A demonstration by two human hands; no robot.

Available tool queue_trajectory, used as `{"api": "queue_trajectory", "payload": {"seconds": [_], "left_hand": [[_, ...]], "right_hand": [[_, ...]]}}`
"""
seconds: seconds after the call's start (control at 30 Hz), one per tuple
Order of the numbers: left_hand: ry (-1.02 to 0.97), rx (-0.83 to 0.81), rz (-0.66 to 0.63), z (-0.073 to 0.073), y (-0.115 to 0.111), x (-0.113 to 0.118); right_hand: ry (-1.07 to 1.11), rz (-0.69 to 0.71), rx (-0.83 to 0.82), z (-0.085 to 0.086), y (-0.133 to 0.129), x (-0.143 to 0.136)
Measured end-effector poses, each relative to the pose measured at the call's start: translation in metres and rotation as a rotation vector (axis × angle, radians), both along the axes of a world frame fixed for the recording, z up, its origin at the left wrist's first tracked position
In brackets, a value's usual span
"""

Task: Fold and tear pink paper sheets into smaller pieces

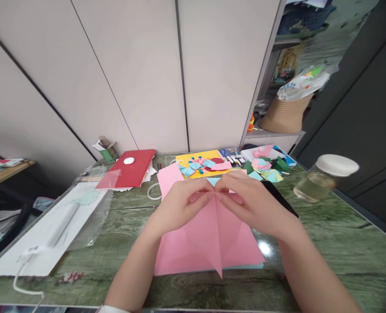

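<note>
A pink sheet of paper [209, 230] with a crease down its middle is held up between my two hands. My left hand [183, 200] pinches it near the top of the crease, thumb against fingertips. Close beside it, my right hand [251, 200] pinches the same spot from the other side. The crease stands toward me, and its lower point hangs near the table's front. Beneath lies more pink paper with a light blue sheet [258, 265] showing at its lower edge. My fingers cover the top of the fold.
Behind my hands are a yellow sheet [183, 159] with small folded pieces, markers [236, 160] and folded paper shapes [271, 167]. A lidded jar [323, 178] stands right. A red folder [132, 167] and a white power strip [61, 226] lie left.
</note>
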State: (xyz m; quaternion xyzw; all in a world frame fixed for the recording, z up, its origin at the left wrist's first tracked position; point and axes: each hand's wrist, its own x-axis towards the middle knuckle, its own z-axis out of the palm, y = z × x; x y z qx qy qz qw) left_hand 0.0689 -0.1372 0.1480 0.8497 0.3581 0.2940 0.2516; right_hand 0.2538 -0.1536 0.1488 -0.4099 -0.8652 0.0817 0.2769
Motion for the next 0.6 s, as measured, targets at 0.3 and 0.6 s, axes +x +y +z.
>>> {"api": "queue_trajectory", "payload": {"seconds": [0.3,0.6], "left_hand": [[-0.062,-0.047,-0.041,0.003,-0.001,0.000],[0.132,-0.125,0.109,-0.001,0.021,-0.031]], "right_hand": [[0.066,0.026,-0.059,0.004,-0.001,0.000],[0.113,-0.138,-0.187,0.001,0.020,0.033]]}}
